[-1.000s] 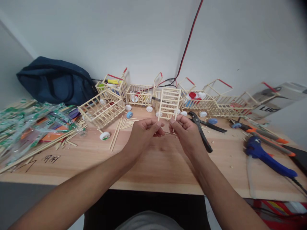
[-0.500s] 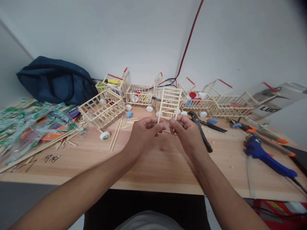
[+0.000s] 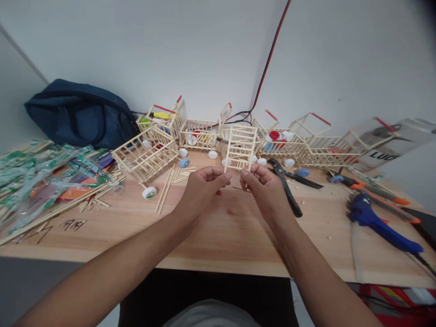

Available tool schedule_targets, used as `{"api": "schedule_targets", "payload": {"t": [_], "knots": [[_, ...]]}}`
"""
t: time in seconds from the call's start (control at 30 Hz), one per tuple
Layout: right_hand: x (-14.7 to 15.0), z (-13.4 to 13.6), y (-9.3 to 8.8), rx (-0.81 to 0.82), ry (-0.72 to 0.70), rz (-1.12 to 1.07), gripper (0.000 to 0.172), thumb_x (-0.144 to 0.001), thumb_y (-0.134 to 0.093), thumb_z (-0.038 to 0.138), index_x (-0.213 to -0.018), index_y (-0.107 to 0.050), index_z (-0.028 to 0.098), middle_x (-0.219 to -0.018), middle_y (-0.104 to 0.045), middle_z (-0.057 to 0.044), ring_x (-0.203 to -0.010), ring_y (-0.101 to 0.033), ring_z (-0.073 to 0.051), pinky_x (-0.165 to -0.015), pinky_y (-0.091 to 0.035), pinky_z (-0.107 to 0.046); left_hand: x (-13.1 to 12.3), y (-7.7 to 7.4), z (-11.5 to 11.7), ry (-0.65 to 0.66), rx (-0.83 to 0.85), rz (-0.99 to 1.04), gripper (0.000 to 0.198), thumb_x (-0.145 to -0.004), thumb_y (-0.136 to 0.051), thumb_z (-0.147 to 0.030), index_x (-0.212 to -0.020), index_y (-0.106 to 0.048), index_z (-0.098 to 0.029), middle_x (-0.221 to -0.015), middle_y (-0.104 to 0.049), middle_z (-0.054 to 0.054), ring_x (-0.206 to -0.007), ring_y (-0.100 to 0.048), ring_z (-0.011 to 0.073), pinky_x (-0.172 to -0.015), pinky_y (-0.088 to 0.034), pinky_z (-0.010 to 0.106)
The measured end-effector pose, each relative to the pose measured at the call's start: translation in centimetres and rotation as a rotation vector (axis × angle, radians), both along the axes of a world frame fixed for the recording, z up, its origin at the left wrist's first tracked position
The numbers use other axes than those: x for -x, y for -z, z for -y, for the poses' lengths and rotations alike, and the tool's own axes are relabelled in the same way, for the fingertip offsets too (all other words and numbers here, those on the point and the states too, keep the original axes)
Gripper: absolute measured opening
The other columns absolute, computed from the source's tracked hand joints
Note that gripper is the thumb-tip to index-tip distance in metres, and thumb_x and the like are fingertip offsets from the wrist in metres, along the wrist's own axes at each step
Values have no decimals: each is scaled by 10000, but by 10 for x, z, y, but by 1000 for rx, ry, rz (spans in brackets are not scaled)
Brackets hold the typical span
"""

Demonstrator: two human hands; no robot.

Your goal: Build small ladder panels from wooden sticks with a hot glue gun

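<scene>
Between my hands stands a ladder-like frame of thin wooden sticks (image 3: 241,147), tilted away from me above the table. My left hand (image 3: 208,186) pinches the lower end of its left rail between thumb and fingers. The lower end of the right rail is pinched by my right hand (image 3: 261,184). Behind the frame are several small stick-built carts with red handle bars and bottle-cap wheels. The nearest cart (image 3: 146,154) lies tilted to the left of my hands, and another cart (image 3: 197,136) sits straight behind. Loose sticks (image 3: 165,188) lie beside my left hand.
Black-handled cutters (image 3: 288,186) lie right of my right hand. Farther right are a blue glue gun (image 3: 378,222) and orange-grey pliers (image 3: 381,190). Plastic wrappers (image 3: 51,181) and sticks cover the table's left side, before a dark blue bag (image 3: 78,113). A cable (image 3: 272,50) hangs down the wall.
The fingertips of my left hand have shifted slightly at the left rail. The stick frame stays almost where it was, and the view has moved very little.
</scene>
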State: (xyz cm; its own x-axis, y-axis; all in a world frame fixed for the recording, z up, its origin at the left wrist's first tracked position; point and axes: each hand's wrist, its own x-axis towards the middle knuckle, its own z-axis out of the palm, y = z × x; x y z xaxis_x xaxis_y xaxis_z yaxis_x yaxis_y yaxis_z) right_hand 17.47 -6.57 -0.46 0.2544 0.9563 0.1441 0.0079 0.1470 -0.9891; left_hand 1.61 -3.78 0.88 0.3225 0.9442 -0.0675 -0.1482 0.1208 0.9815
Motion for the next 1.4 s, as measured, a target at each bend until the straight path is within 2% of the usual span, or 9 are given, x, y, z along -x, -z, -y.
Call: {"api": "schedule_targets", "payload": {"t": [0.13, 0.33, 0.5, 0.7, 0.9, 1.03, 1.17, 1.4], "knots": [[0, 0, -1, -4, 1, 4, 245, -785, -698, 388, -702, -563, 202, -597, -565, 41, -537, -469, -90, -550, -375, -239, 0, -1, -3, -11, -17, -9, 218, -715, -766, -362, -755, -691, -161, -701, -656, -2, -589, -521, 77, -561, -387, 215], [0, 0, -1, -9, 9, -8, 246, -776, -704, 394, -705, -564, 204, -594, -562, 44, -530, -462, -90, -545, -374, -239, -1, -1, -5, -11, 20, 20, 228, -658, -799, -298, -781, -666, -161, -670, -643, -25, -577, -515, 73, -598, -398, 229], [-1, 0, 0, -5, 16, -26, 241, -790, -704, 376, -705, -563, 201, -612, -573, 45, -542, -473, -83, -548, -372, -228, -1, -4, -4, -44, 50, 3, 249, -645, -761, -229, -872, -686, -161, -744, -667, 4, -645, -543, 100, -588, -386, 228], [-4, -2, 5, -24, 17, -23, 219, -803, -701, 359, -723, -576, 198, -624, -587, 45, -555, -488, -79, -555, -374, -219, -1, -8, -4, -52, 86, 26, 199, -721, -595, -201, -880, -705, -157, -884, -695, 66, -801, -588, 149, -615, -413, 235], [-3, -2, 3, -37, 21, -92, 229, -775, -724, 350, -722, -558, 202, -610, -589, 47, -532, -489, -77, -532, -376, -216, 1, -5, -6, -88, 92, 73, 236, -843, -530, -309, -873, -710, -159, -892, -689, 80, -774, -591, 149, -600, -417, 233], [-4, -1, 1, -48, 7, -101, 220, -774, -727, 335, -725, -560, 200, -612, -586, 49, -538, -495, -73, -537, -381, -212, 3, -4, -9, -125, 48, 91, 226, -843, -593, -363, -834, -686, -158, -812, -660, 47, -696, -564, 118, -595, -402, 218], [-3, -1, 1, -50, 0, -108, 229, -774, -726, 330, -714, -549, 198, -611, -578, 51, -537, -494, -71, -532, -379, -210, 3, -2, -10, -59, -1, 87, 199, -799, -652, -323, -718, -611, -146, -697, -594, 5, -618, -509, 87, -571, -375, 204], [-3, 0, 0, -48, -4, -84, 228, -781, -718, 341, -710, -558, 196, -621, -574, 49, -531, -489, -69, -532, -384, -216, 1, -5, -10, -49, 44, 101, 285, -814, -521, -207, -561, -390, -189, -466, -336, -71, -436, -322, 65, -468, -266, 218]]}}
